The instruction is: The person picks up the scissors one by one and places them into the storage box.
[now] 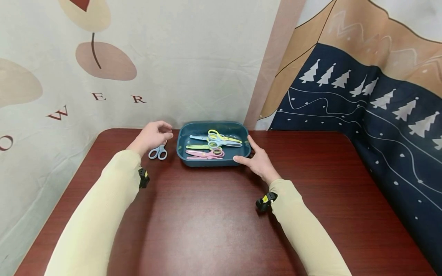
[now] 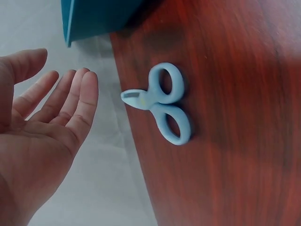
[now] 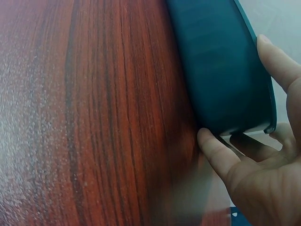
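Observation:
My left hand [image 1: 154, 134] hovers with relaxed fingers and holds nothing. Close by it, light blue scissors [image 2: 155, 101] lie on the table to the left of a dark teal plastic box [image 1: 210, 163]. In the head view the hand partly hides their blades. At the box's right end, my right hand [image 1: 259, 161] holds the near corner, thumb at the rim and other fingers around the end wall. Inside the box lie several scissors: yellow scissors [image 1: 215, 134], blue scissors [image 1: 224, 143], green scissors [image 1: 197, 147] and pink scissors [image 1: 205, 154], some overlapping.
The box stands near the far edge of a reddish-brown wooden table [image 1: 193, 222]. Behind the table hangs a pale printed cloth [image 1: 193, 76]. To the right hangs a dark blue cloth [image 1: 321, 103] with white trees.

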The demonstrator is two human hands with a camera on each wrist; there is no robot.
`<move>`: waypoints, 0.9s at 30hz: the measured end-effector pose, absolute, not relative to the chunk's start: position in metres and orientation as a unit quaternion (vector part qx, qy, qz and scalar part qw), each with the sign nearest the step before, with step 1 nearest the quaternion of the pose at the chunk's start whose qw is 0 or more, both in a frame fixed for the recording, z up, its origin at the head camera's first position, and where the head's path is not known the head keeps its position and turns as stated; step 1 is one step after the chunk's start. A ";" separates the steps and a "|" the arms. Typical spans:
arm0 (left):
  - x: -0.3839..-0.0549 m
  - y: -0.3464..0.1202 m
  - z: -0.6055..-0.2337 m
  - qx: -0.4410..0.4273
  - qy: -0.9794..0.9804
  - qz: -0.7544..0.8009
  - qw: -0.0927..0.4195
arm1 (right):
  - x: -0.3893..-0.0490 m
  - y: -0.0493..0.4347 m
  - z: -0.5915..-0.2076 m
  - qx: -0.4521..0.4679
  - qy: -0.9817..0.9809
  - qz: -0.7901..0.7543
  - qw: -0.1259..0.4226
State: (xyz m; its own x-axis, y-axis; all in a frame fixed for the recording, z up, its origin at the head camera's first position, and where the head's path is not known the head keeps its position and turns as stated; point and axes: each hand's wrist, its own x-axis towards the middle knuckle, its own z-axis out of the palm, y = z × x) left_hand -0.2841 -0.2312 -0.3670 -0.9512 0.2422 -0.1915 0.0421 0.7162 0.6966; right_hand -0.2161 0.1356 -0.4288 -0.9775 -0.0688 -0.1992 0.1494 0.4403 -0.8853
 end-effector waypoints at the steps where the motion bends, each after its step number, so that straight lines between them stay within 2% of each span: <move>1: -0.284 -0.233 -0.369 0.075 0.917 0.369 0.135 | -0.216 0.135 -0.429 0.024 0.842 -0.529 0.103; 27: -0.270 -0.264 -0.391 0.030 0.932 0.326 0.155 | -0.216 0.132 -0.427 0.037 0.834 -0.540 0.106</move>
